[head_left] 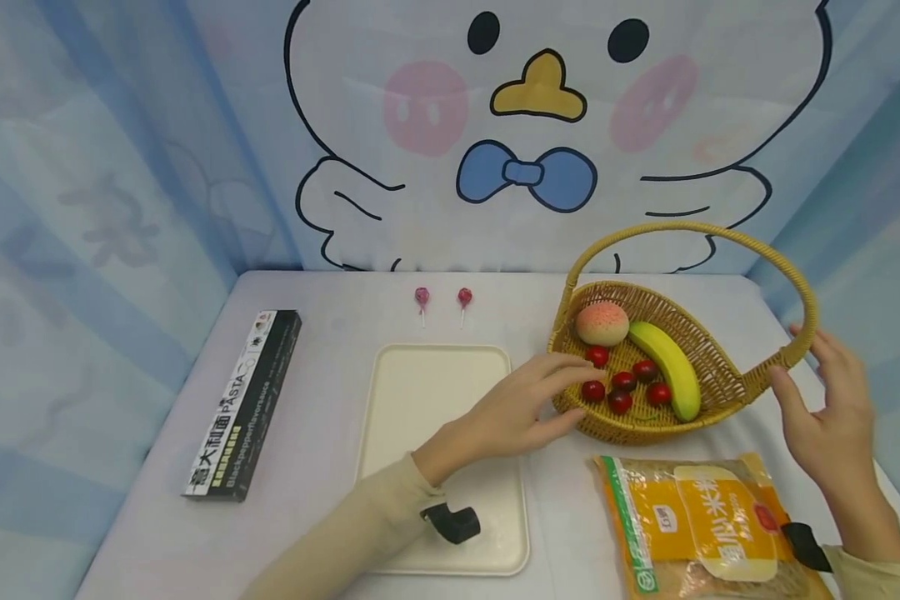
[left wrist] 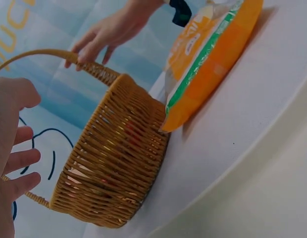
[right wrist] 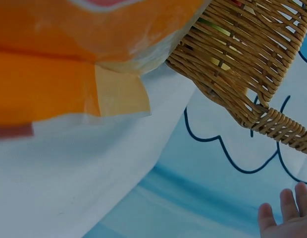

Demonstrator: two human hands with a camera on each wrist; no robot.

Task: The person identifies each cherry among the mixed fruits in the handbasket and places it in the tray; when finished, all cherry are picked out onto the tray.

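Your left hand rests open-fingered on the rim of the woven yellow wicker basket, beside the cream tray; your right hand, fingers spread, seems just touching its handle.
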